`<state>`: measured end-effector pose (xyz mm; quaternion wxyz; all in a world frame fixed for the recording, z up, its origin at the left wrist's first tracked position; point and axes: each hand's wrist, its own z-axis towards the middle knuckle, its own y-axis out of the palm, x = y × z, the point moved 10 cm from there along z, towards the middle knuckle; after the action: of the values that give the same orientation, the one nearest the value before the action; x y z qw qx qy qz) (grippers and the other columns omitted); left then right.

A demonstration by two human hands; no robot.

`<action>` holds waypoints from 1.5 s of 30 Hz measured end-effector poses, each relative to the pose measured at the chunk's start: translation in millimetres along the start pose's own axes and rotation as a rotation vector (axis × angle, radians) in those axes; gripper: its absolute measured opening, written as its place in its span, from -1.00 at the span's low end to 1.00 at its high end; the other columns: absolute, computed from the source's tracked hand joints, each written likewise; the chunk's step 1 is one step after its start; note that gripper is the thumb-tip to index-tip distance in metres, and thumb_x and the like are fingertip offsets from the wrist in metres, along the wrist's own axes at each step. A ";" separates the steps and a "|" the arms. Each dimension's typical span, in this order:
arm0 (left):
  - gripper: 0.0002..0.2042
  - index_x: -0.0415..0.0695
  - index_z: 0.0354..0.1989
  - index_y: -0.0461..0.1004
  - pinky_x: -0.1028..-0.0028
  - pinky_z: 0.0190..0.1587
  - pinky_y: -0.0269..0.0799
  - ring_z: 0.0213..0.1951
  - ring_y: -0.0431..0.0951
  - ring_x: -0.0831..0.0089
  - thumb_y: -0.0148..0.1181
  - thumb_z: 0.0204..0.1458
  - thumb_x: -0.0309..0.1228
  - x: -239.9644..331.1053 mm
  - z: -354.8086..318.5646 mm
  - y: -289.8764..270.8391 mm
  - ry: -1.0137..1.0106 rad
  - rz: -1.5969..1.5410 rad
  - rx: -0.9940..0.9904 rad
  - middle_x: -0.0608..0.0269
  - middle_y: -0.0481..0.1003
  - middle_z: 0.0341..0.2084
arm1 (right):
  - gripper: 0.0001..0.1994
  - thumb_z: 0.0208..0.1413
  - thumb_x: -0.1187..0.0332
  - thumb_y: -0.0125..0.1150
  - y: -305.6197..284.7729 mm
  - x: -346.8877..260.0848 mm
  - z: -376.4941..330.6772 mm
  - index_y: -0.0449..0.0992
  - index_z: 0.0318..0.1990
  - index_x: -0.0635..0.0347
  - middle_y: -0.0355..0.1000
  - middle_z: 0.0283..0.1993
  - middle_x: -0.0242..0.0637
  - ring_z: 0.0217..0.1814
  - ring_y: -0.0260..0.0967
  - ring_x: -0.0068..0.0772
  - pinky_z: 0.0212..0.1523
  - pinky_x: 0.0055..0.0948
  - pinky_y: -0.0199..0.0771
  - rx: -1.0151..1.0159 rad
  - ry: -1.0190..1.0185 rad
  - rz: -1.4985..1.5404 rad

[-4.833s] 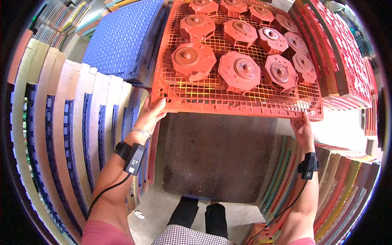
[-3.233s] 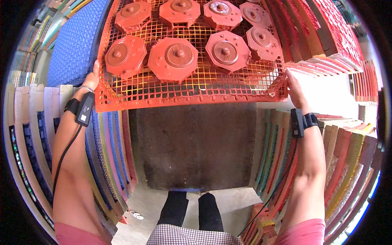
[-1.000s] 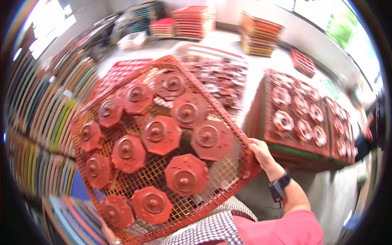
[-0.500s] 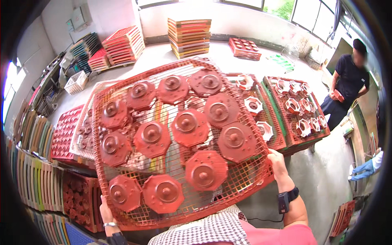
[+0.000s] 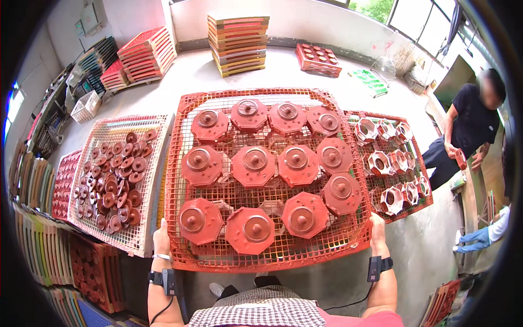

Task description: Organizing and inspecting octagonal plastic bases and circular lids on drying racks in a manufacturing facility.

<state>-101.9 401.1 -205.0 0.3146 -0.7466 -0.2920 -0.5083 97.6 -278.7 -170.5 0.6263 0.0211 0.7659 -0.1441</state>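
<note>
Both my hands hold a red plastic mesh tray [image 5: 272,266] by its near corners. My left hand [image 5: 162,241] is closed on the left edge, and my right hand [image 5: 377,228] grips the right edge; the fingers are partly hidden by the rim. On the mesh lie several reddish octagonal pieces [image 5: 253,165], each with a round, knobbed lid on top. Pale-rimmed pieces show through the mesh underneath. Whether the tray hangs above a lower one or touches it, I cannot tell.
To the left, a pale mesh tray [image 5: 154,218] bears a heap of small round brown lids [image 5: 117,180]. At the right, octagonal rings [image 5: 379,162] sit on another tray [image 5: 424,199]. Behind stands a tray stack [image 5: 238,46]. A person [image 5: 466,125] stands at far right, holding a small red piece.
The tray has swung from tilted to nearly level and shifted right and away from me. The pale tray of lids at left is now uncovered. The other person has bent forward.
</note>
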 end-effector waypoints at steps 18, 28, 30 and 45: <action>-0.44 -0.36 -0.60 0.44 0.37 -0.48 0.26 -0.62 0.30 0.45 -0.14 0.15 -0.03 -50.8 33.3 78.6 -0.113 0.497 -0.022 0.23 0.41 -0.71 | -0.63 -0.03 0.44 -0.17 -23.6 44.9 93.6 0.41 -0.08 0.44 0.39 -0.24 -0.40 -0.22 0.23 -0.61 -0.15 -0.59 0.22 -0.061 0.015 -0.113; -0.73 -0.23 -0.16 0.40 0.34 -0.04 0.29 -0.14 0.39 0.22 0.16 -0.02 -0.39 84.0 -10.5 119.0 0.597 0.512 -0.037 0.07 0.40 -0.24 | -0.77 0.06 0.49 0.04 158.4 -115.7 -7.7 0.44 -0.11 0.27 0.40 -0.14 -0.33 -0.17 0.36 -0.52 -0.09 -0.56 0.34 -0.407 -0.326 -0.241; -0.68 -0.20 -0.15 0.39 0.30 -0.02 0.25 -0.14 0.36 0.16 0.22 -0.12 -0.41 128.2 -49.1 166.7 0.795 0.623 -0.271 0.07 0.39 -0.25 | -0.69 -0.11 0.43 0.19 234.1 -134.0 -56.0 0.44 -0.13 0.21 0.36 -0.25 -0.28 -0.16 0.35 -0.38 -0.14 -0.45 0.34 -0.626 -0.501 -0.475; -0.80 -0.10 -0.39 0.47 0.28 -0.08 0.27 -0.18 0.32 0.21 0.29 -0.26 -0.45 120.3 -44.3 199.7 0.975 0.708 -0.750 0.20 0.34 -0.30 | -0.86 -0.11 0.41 0.19 285.2 -85.3 -78.8 0.38 -0.36 0.13 0.32 -0.32 -0.22 -0.30 0.36 -0.12 -0.26 -0.24 0.40 -0.283 -0.544 -0.899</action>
<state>61.2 254.9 -113.6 0.2773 -0.5419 0.3371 -0.7182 101.4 26.5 -129.8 0.6752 -0.4311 0.5216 -0.2935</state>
